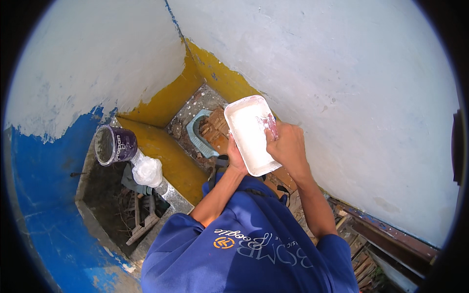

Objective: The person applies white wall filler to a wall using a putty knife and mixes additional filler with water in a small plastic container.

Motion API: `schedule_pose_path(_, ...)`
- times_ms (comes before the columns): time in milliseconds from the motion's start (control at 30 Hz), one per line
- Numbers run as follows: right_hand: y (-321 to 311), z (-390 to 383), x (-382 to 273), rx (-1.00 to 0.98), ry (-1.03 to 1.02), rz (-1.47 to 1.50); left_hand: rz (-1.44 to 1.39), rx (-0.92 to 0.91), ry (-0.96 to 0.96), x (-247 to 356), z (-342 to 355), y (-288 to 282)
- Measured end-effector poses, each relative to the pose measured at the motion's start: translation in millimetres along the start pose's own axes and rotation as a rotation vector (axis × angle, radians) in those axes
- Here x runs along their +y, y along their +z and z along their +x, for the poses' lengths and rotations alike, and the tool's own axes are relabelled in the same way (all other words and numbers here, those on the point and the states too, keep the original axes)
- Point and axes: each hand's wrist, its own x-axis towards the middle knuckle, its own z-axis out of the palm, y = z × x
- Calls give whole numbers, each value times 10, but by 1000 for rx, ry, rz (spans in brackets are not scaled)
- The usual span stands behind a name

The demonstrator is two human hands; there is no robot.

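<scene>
A white rectangular tray (247, 136) with rounded corners is in front of me, tilted, with bright white material smeared inside. My left hand (236, 157) grips its near left side, the fingers partly hidden beneath it. Over the tray's right edge, my right hand (288, 146) is closed, with the thumb toward the inside. A flat reddish-purple piece (271, 128), smeared with white, shows at the right hand's fingers. Most of that piece is hidden, so its kind is unclear.
A dark purple bucket (117, 144) and a white plastic-wrapped bundle (147, 172) rest on the ledge of a basin holding wood scraps. Beyond the tray sits a light-blue squat toilet (198, 136) with rubble. A patchy white wall (361, 107) rises at right.
</scene>
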Motion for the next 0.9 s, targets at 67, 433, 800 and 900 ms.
schedule_pose_path(67,13,-8,-1,14,-10,56,15,-4,10,-4,10,31)
schedule_pose_path(433,158,-36,-127,-41,-49,50,6,-7,48,32,34,-43)
schedule_pose_path(800,152,17,-65,-33,-5,0,2,18,39,32,23,-12)
schedule_pose_path(900,23,60,-53,11,-13,64,-20,3,10,37,0,16)
